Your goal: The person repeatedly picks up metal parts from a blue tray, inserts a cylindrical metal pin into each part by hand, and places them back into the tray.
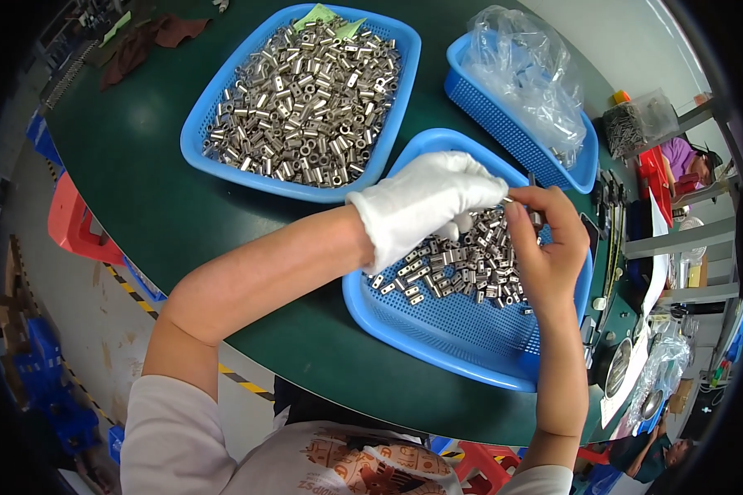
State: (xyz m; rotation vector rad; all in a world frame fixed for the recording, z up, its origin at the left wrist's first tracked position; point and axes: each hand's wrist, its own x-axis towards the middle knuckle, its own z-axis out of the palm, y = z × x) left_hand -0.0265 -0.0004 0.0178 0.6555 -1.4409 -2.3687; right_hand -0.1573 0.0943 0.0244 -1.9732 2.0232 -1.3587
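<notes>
Over the right-hand blue basket, my two hands meet at the fingertips. My left hand, in a white glove, is closed in a pinch. Bare, my right hand has its thumb and forefinger pinched against the same spot. Between them shows a sliver of a small metal part, mostly hidden by the fingers. Beneath lie many short shiny metal blocks with holes, heaped toward the far side of the basket. The front part of its perforated bottom shows bare.
A larger blue basket at the back left is full of similar metal pieces. Clear plastic bags fill another blue basket at the back right. Tools and shelving line the right side. A red stool stands at left.
</notes>
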